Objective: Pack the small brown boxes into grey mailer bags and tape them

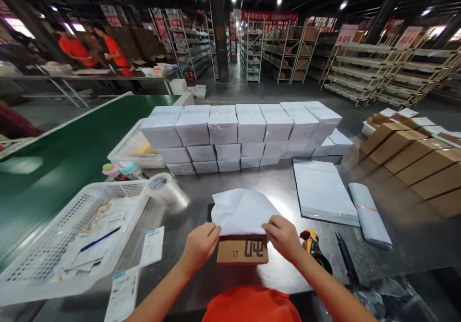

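Note:
A brown cardboard box (242, 251) with dark printing on its near side sits on the metal table in front of me. A white plastic mailer bag (245, 209) covers its top and far part, with its mouth toward me. My left hand (201, 245) pinches the left corner of the bag's mouth, fingers closed. At the right corner, my right hand (283, 235) pinches the same edge. Right of that hand lie a yellow and black tape dispenser (312, 245) and a black knife-like tool (346, 257).
White wrapped parcels (225, 125) are stacked in rows behind. Flat mailer bags (324, 190) and a rolled bundle (369, 214) lie right, near brown boxes (414, 158). On the left are tape rolls (167, 190), labels (151, 245), a white basket (118, 259) and a green conveyor (72, 168).

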Demonstrator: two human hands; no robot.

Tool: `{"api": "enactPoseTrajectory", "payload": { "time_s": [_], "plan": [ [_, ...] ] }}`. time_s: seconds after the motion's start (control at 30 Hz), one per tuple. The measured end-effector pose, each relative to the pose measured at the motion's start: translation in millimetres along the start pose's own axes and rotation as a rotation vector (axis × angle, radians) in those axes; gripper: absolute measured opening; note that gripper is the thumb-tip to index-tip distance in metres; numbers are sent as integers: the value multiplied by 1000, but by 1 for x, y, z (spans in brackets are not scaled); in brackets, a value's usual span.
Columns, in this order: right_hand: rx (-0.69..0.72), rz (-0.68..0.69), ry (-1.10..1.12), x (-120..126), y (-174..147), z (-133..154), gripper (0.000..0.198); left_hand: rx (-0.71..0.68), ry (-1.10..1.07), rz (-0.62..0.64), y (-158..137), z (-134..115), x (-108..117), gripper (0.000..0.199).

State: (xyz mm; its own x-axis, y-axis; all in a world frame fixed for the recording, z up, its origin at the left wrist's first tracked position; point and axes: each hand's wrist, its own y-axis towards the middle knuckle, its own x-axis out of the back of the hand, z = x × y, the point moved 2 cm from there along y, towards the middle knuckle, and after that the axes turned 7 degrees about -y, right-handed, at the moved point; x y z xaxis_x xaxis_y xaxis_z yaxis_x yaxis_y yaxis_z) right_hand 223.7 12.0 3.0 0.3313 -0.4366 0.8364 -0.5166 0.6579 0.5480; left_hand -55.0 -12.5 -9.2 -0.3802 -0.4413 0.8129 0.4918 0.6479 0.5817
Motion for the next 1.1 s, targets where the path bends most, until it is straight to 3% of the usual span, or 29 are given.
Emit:
{"api": "enactPoseTrajectory", "payload": {
  "time_s": [0.07,0.17,0.37,0.53,0.77,0.93,1.0,1.03,1.1],
  "plan": [
    [4,-141,-14,9,-18,18,23,-11,-71,-116,-17,-14,5,32],
    [-25,-235,60,13,-35,39,28,93,-201,-141,-33,-28,10,31],
    [-185,-167,368,8,-54,52,29,255,-391,-150,-45,-38,18,21],
    [-136,-115,373,10,-55,47,11,164,-354,-87,-46,-36,19,24],
    [111,-167,111,-4,-77,49,20,-70,-361,-136,-55,-46,20,20],
    [87,-118,93,-30,-98,50,17,-151,-333,11,-85,-42,-12,32],
    [73,-83,142,-38,-109,56,15,-38,-397,85,-96,-33,-32,29],
    [55,-50,198,-41,-115,58,17,117,-460,130,-99,-27,-41,25],
    [-85,13,351,-44,-123,52,22,595,-659,195,-99,-13,-56,20]
  ]
}}
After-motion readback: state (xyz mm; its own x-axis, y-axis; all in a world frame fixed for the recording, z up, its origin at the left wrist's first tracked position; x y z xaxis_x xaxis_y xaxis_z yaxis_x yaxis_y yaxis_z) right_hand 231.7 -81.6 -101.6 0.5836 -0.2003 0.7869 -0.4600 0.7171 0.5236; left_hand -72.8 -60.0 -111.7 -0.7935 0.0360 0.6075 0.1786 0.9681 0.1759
